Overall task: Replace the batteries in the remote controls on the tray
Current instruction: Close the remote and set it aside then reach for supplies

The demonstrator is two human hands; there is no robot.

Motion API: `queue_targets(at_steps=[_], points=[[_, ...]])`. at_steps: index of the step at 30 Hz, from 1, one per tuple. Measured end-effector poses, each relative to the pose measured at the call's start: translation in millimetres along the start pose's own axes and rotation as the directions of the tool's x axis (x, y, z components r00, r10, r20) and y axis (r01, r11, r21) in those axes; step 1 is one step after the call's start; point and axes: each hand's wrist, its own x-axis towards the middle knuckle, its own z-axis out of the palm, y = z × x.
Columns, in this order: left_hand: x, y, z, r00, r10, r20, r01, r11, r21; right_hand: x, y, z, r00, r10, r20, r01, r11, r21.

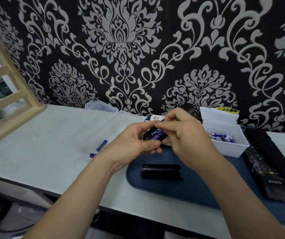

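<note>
Seating a blue battery (157, 133): left hand (133, 144) grips the remote (146, 136) bay-up for access, right hand (184, 133) pinches it in (cover (161, 171) parked on tray (198, 184)).

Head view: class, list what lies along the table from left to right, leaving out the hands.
Wooden rack → loose batteries → black battery cover → white battery box → black remote.

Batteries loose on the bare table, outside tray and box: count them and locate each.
2. The upper battery lies slanted just left of the left hand. The lower battery lies nearer the person, with its right end hidden by that arm. The arms may hide others.
</note>
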Motion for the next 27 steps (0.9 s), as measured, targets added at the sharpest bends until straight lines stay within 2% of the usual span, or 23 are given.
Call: queue_targets(at_steps=[5, 8, 10, 11, 13, 14, 15, 16, 17, 18, 19, 20, 23, 24, 27], points=[[0.9, -0.4, 0.8, 1.0, 0.017, -0.003, -0.016, 1.0, 0.026, 3.3, -2.2, 5.5, 0.997, -0.059, -0.041, 0.053, 0.989, -0.139], [2.6, -2.4, 3.1, 0.997, 0.03, -0.066, -0.028, 0.999, 0.026, -0.1, -1.8, 10.8, 0.995, -0.05, -0.086, 0.042, 0.994, -0.098], [4.7, -3.4, 6.3, 0.992, 0.049, -0.118, -0.049, 0.999, 0.005, -2.8, -1.3, 14.6, 0.975, 0.071, -0.21, -0.066, 0.997, 0.03], [5.8, -3.9, 7.5, 0.987, 0.053, -0.15, -0.057, 0.998, -0.027, -2.8, -2.5, 16.3, 0.942, 0.145, -0.303, -0.126, 0.989, 0.081], [8.0, -3.8, 8.9, 0.976, 0.057, -0.209, -0.078, 0.993, -0.093, -2.5, -3.6, 16.6, 0.809, 0.374, -0.453, -0.305, 0.927, 0.22], [8.9, -4.3, 10.0, 0.972, 0.059, -0.229, -0.088, 0.989, -0.117, -2.2, -2.8, 14.8, 0.715, 0.541, -0.443, -0.414, 0.838, 0.355], [9.7, -4.6, 11.6, 0.968, 0.064, -0.242, -0.099, 0.986, -0.134, -0.7, -1.7, 11.8, 0.625, 0.709, -0.327, -0.505, 0.687, 0.523], [10.1, -5.6, 13.5, 0.965, 0.071, -0.252, -0.11, 0.984, -0.143, 1.4, -2.1, 9.8, 0.562, 0.819, -0.117, -0.556, 0.479, 0.679], [10.7, -6.6, 16.1, 0.963, 0.082, -0.256, -0.121, 0.983, -0.14, 2.5, -1.6, 10.6, 0.54, 0.831, 0.129, -0.572, 0.25, 0.781], [11.8, -7.8, 19.7, 0.961, 0.097, -0.258, -0.133, 0.983, -0.126, 1.9, -2.7, 12.0, 0.545, 0.773, 0.326, -0.576, 0.062, 0.815], [12.4, -8.3, 23.0, 0.959, 0.112, -0.261, -0.142, 0.985, -0.1, 1.3, -4.5, 15.2, 0.563, 0.705, 0.432, -0.569, -0.049, 0.821], [12.9, -9.0, 26.7, 0.956, 0.126, -0.266, -0.148, 0.987, -0.066, 0.3, -6.4, 18.2, 0.586, 0.662, 0.466, -0.552, -0.094, 0.828], [13.7, -10.4, 33.8, 0.94, 0.164, -0.299, -0.171, 0.985, 0.005, -0.4, -7.8, 26.7, 0.637, 0.642, 0.426, -0.485, -0.096, 0.869], [13.9, -10.7, 36.0, 0.937, 0.167, -0.306, -0.173, 0.985, 0.006, -1.0, -7.1, 28.1, 0.641, 0.655, 0.399, -0.478, -0.066, 0.876], [14.5, -11.5, 39.6, 0.935, 0.157, -0.316, -0.174, 0.984, -0.024, -2.4, -5.5, 32.7, 0.663, 0.712, 0.232, -0.467, 0.151, 0.871]])
